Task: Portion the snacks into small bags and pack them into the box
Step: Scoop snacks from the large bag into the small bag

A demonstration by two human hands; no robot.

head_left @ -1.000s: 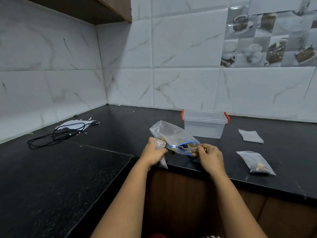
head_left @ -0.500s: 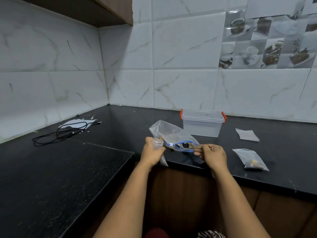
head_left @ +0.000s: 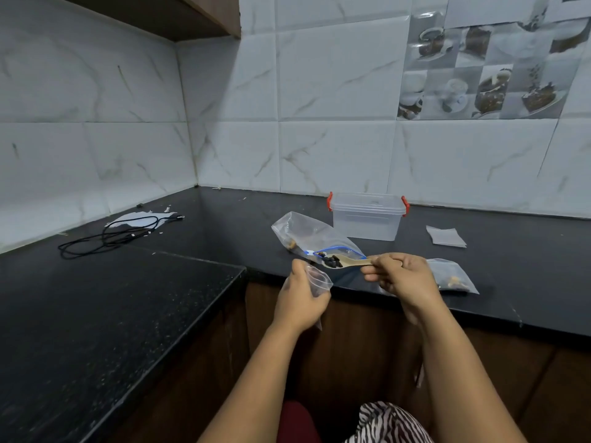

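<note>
Right hand (head_left: 403, 276) pinches a spoon (head_left: 345, 261) of dark snacks at frame center; left hand (head_left: 300, 302) clasps 1 small bag (head_left: 315, 279) (mouth open) off the counter (head_left: 527, 251) edge.

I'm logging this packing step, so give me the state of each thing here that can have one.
Large zip bag: lying on the counter, mouth open.
Spoon: loaded with dark snack pieces, held level.
Small bag: mouth held open, looks empty.
Box: upright, lid on.
Filled small bag: lying flat, snacks inside.
Left hand: grips the small bag.
Right hand: pinches the spoon handle.
</note>
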